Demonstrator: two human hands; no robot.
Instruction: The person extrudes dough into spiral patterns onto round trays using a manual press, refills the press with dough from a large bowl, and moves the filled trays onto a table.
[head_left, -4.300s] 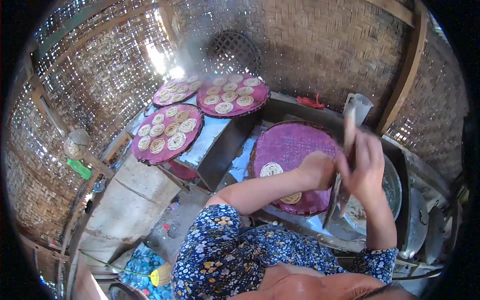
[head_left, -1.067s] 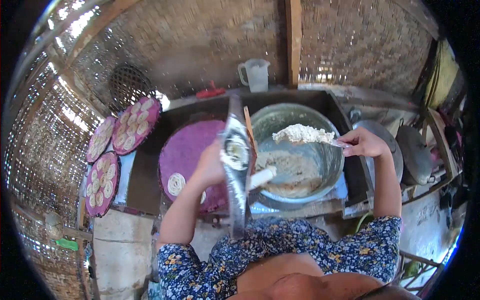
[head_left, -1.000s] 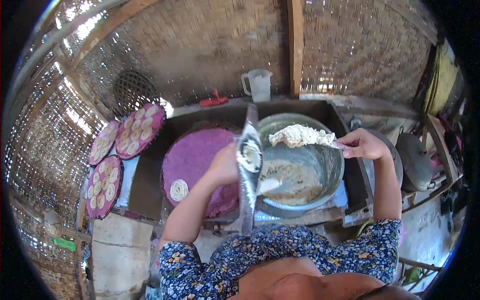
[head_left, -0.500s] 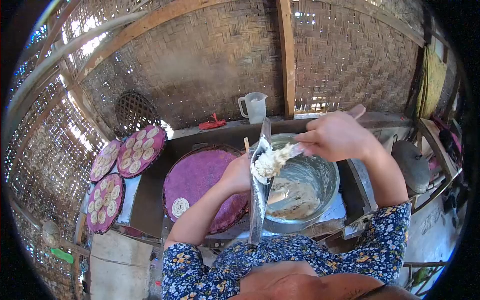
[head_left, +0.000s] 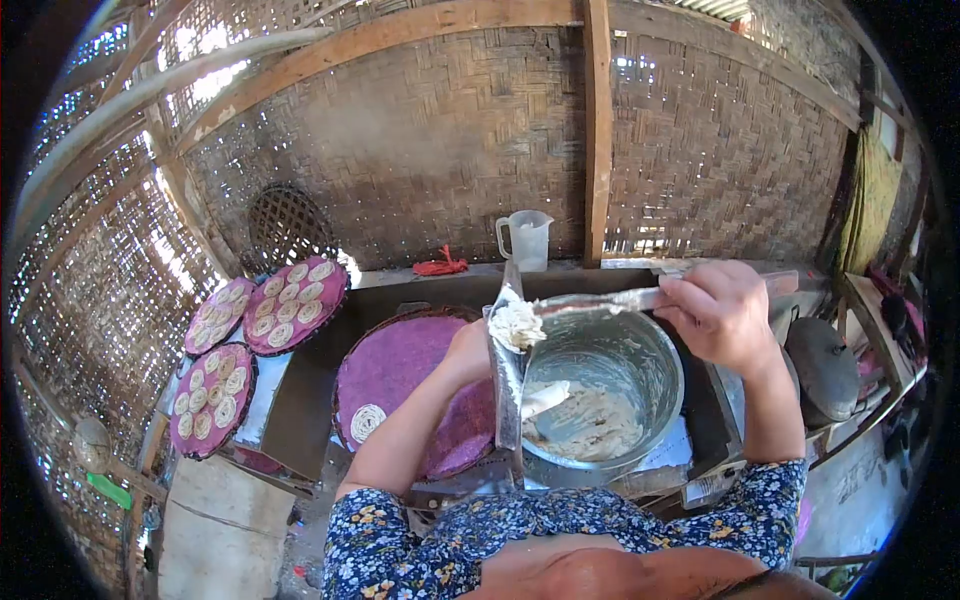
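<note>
My left hand is closed around the middle of a long, narrow grey tool with a hollow in it. Its fingers are partly hidden behind the tool. Sticky pale dough sits heaped in the hollow. My right hand grips a long flat spatula smeared with dough, its tip touching the heap. Below the spatula stands a large metal pot with soft dough at its bottom. A dough-covered stick or scoop rests in the pot.
Left of the pot lies a round tray with purple cloth, bearing one coiled dough spiral. Several spirals lie on smaller purple trays farther left. A plastic measuring jug and red plastic bag stand by the woven wall. A lidded pot is at right.
My right hand has moved right and down, and the spatula now lies nearly level, its tip still at the dough heap. The left hand keeps its hold on the long tool.
</note>
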